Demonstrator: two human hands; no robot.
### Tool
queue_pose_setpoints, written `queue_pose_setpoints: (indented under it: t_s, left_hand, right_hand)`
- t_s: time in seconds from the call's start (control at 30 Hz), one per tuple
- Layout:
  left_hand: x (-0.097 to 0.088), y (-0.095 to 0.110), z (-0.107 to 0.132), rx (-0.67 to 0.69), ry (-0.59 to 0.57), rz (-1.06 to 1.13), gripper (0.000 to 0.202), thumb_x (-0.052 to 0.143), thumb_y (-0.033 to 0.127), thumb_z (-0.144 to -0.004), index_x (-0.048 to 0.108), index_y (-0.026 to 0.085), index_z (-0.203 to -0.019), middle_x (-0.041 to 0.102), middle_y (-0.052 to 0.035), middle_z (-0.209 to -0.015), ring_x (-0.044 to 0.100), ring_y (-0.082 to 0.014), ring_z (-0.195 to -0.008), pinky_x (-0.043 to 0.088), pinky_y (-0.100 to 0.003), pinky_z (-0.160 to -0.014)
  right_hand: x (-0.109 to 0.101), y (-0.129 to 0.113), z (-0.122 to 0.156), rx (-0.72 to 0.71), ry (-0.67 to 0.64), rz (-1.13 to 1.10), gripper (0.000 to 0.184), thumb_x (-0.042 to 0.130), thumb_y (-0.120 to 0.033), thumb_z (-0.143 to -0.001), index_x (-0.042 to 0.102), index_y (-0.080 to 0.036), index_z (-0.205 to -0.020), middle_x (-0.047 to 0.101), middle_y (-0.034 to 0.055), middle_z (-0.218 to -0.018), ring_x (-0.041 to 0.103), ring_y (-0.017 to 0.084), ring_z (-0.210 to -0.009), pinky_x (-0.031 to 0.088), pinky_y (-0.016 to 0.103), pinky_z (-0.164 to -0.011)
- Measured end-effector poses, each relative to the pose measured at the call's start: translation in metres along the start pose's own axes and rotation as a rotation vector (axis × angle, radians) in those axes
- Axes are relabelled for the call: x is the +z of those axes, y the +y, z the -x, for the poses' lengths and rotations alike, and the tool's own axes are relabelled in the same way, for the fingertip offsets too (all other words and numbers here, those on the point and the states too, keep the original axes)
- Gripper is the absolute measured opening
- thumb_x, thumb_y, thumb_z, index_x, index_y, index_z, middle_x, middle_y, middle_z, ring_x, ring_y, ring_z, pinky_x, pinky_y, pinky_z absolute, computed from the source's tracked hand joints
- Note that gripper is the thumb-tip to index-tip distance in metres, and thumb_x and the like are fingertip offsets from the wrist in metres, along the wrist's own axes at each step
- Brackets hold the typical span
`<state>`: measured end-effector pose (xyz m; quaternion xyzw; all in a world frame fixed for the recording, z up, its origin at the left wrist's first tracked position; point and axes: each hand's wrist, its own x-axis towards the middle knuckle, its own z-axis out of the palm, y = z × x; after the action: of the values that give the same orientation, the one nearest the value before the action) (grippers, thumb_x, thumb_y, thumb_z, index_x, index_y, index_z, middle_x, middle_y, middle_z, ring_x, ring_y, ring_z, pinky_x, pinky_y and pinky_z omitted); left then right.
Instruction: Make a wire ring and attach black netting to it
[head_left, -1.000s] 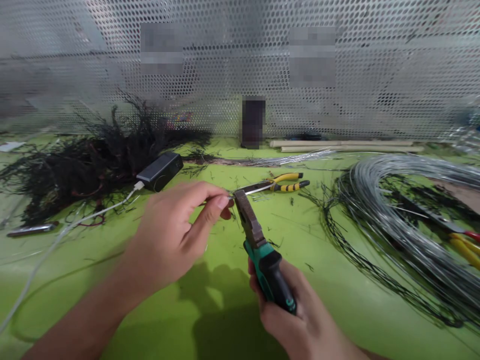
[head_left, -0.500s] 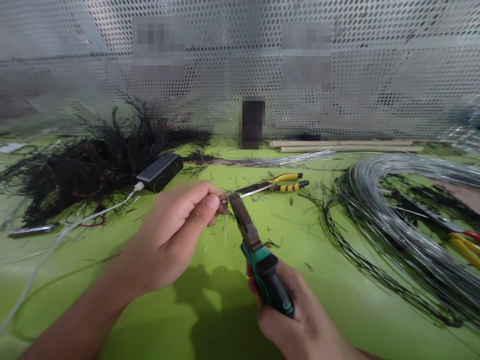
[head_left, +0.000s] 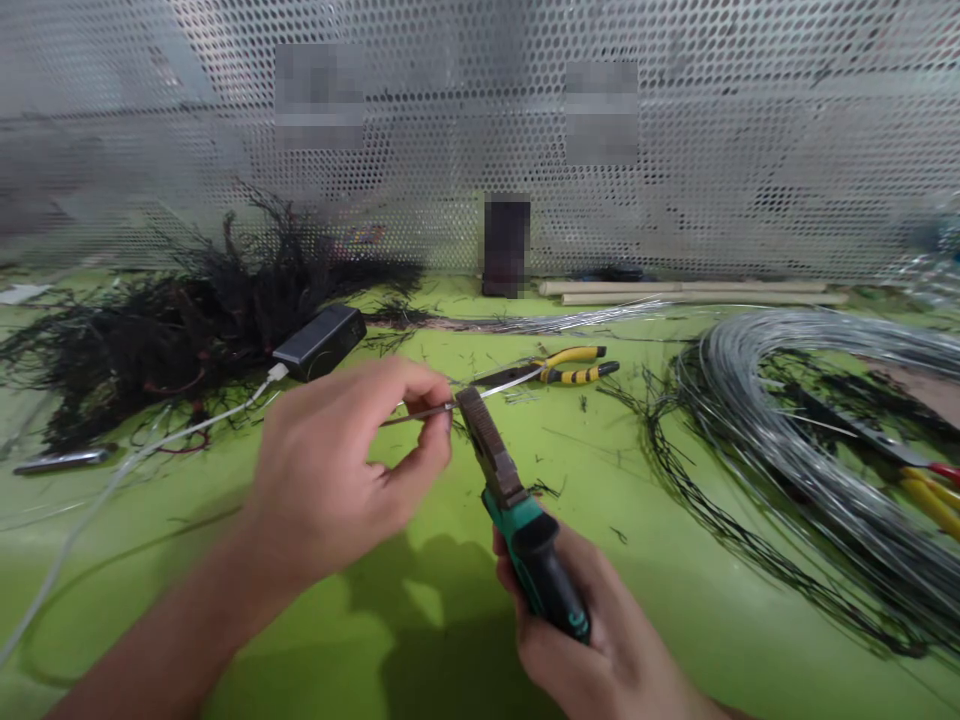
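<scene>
My right hand is wrapped round the black and green handles of a pair of pliers, whose jaws point up and away. A thin metal wire runs to the jaws, and a bright silvery length continues beyond them to the right. My left hand is at the left of the jaws, its thumb and curled fingers round the wire close to the tip. The jaws' inner faces are hidden from me. Just behind them lies a second pair of pliers with yellow and black handles.
A large coil of silvery wire lies on the right, with more tools inside it. Black bristly strands are heaped at the left, beside a dark box with a white cable. Pale sticks lie before the perforated metal screen.
My left thumb and forefinger have moved apart from a tight pinch, exposing a length of wire between them. The thin strand hanging below my fingers no longer shows. My right hand and pliers barely moved.
</scene>
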<state>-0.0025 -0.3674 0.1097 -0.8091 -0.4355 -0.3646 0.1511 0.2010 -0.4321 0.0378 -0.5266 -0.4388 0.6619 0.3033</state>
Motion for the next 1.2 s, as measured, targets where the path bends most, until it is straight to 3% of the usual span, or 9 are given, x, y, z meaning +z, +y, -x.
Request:
queue_pose_setpoints:
  t_s: [0.07,0.2,0.37,0.5,0.63,0.73,0.9,1.03,1.2]
  left_hand:
    - [0.001,0.001,0.002,0.091,0.067,-0.124,0.014,0.063,0.012,-0.091,0.062,0.026,-0.093,0.074,0.0023,-0.076,0.070,-0.0143,-0.065,0.057,-0.030,-0.063]
    - [-0.001,0.004,0.006,0.162,0.092,-0.312,0.016,0.065,0.013,-0.091,0.063,0.028,-0.095,0.071,0.0024,-0.072,0.070,-0.0162,-0.064,0.054,-0.033,-0.058]
    - [-0.007,0.005,0.012,0.237,0.119,-0.417,0.013,0.067,0.015,-0.094,0.064,0.025,-0.087,0.066,0.0051,-0.071,0.071,-0.0119,-0.068,0.056,-0.029,-0.063]
    - [-0.003,0.004,0.011,0.264,0.128,-0.459,0.022,0.069,0.014,-0.093,0.061,0.025,-0.075,0.064,0.0053,-0.064,0.069,-0.0111,-0.063,0.051,-0.029,-0.055]
    - [0.006,0.007,0.007,0.093,0.143,-0.413,0.023,0.066,0.016,-0.089,0.059,0.026,-0.070,0.058,0.0047,-0.054,0.056,-0.0114,-0.049,0.046,-0.031,-0.050]
    - [0.009,0.009,0.004,-0.130,0.073,-0.284,0.015,0.065,0.019,-0.085,0.059,0.025,-0.072,0.065,0.0056,-0.059,0.057,-0.0115,-0.050,0.048,-0.030,-0.054]
    - [0.004,0.004,-0.006,-0.433,-0.143,0.125,0.009,0.065,0.023,-0.074,0.062,0.024,-0.065,0.064,0.0071,-0.058,0.055,-0.0105,-0.049,0.041,-0.026,-0.049]
    - [-0.001,0.001,-0.013,-0.525,-0.238,0.335,0.014,0.066,0.025,-0.074,0.064,0.022,-0.061,0.059,0.0067,-0.055,0.047,-0.0086,-0.050,0.036,-0.023,-0.047]
    - [-0.003,0.000,-0.019,-0.559,-0.319,0.396,0.014,0.063,0.026,-0.075,0.064,0.021,-0.061,0.051,0.0065,-0.051,0.040,-0.0076,-0.046,0.028,-0.021,-0.042]
  right_hand:
    - [0.000,-0.002,0.001,0.024,-0.026,-0.033,0.050,0.068,-0.037,-0.070,0.060,-0.021,-0.116,0.054,0.0017,-0.086,0.050,0.017,-0.070,0.037,0.027,-0.055]
    - [0.003,-0.008,0.003,0.045,-0.039,-0.048,0.051,0.067,-0.038,-0.068,0.058,-0.020,-0.116,0.047,-0.0011,-0.082,0.040,0.014,-0.062,0.033,0.028,-0.053]
    - [0.006,-0.014,0.005,0.022,0.027,-0.020,0.052,0.066,-0.038,-0.064,0.060,-0.021,-0.112,0.048,-0.0001,-0.086,0.044,0.016,-0.069,0.039,0.030,-0.060]
    - [0.006,-0.014,0.003,0.036,-0.006,-0.048,0.044,0.065,-0.037,-0.064,0.058,-0.021,-0.104,0.046,-0.0012,-0.083,0.039,0.013,-0.064,0.033,0.028,-0.053]
    - [0.009,-0.016,0.000,0.037,0.033,-0.065,0.049,0.063,-0.036,-0.064,0.057,-0.019,-0.109,0.048,-0.0011,-0.083,0.042,0.014,-0.066,0.036,0.027,-0.055]
    - [0.008,-0.019,-0.002,0.046,0.036,-0.034,0.047,0.060,-0.037,-0.060,0.055,-0.019,-0.103,0.047,-0.0014,-0.080,0.044,0.015,-0.067,0.037,0.027,-0.056]
    - [0.005,-0.020,-0.007,-0.013,-0.110,0.020,0.035,0.053,-0.036,-0.062,0.051,-0.022,-0.094,0.037,-0.0041,-0.076,0.031,0.012,-0.060,0.028,0.027,-0.051]
    - [0.004,-0.018,-0.007,-0.058,-0.088,0.034,0.035,0.053,-0.035,-0.063,0.053,-0.022,-0.096,0.039,-0.0028,-0.079,0.036,0.014,-0.065,0.032,0.028,-0.056]
    - [0.005,-0.020,-0.009,-0.051,-0.134,-0.010,0.031,0.052,-0.033,-0.064,0.050,-0.023,-0.093,0.034,-0.0056,-0.073,0.029,0.011,-0.057,0.025,0.027,-0.050]
